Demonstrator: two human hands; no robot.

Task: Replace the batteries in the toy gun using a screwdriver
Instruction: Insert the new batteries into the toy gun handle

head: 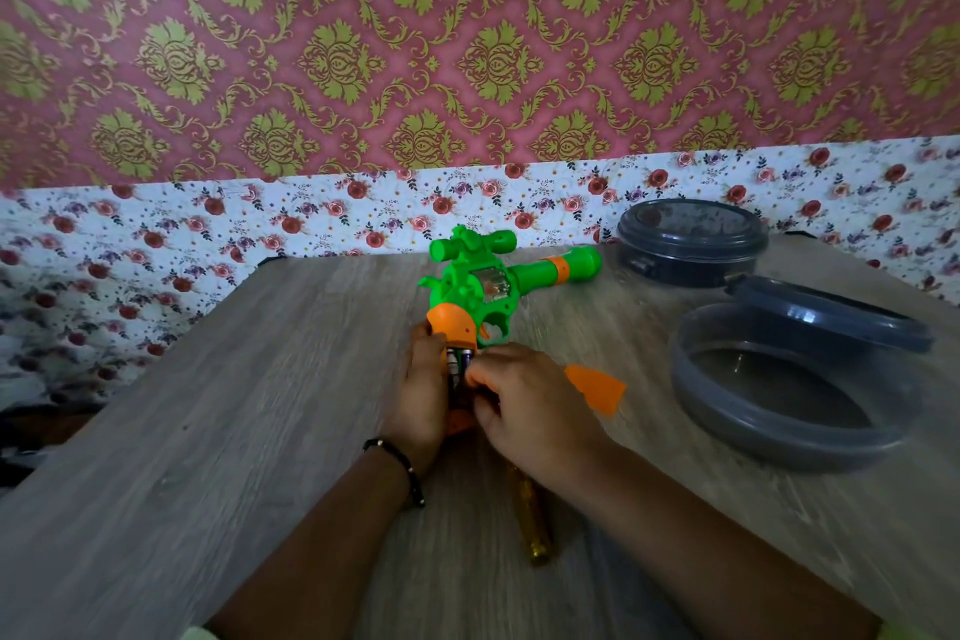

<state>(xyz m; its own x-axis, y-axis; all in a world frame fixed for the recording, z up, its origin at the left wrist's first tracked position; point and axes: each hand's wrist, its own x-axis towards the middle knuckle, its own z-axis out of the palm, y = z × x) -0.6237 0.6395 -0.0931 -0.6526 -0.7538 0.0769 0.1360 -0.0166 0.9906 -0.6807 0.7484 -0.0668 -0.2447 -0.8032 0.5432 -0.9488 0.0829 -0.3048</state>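
My left hand grips the toy gun handle; batteries lie lengthwise toward me, right hand apparently pinching one

Glossy plastic toy gun, matt woodgrain table.

Toy gun centre of counter; battery cover to its right; screwdriver nearer, between forearms; two lidded containers far right.
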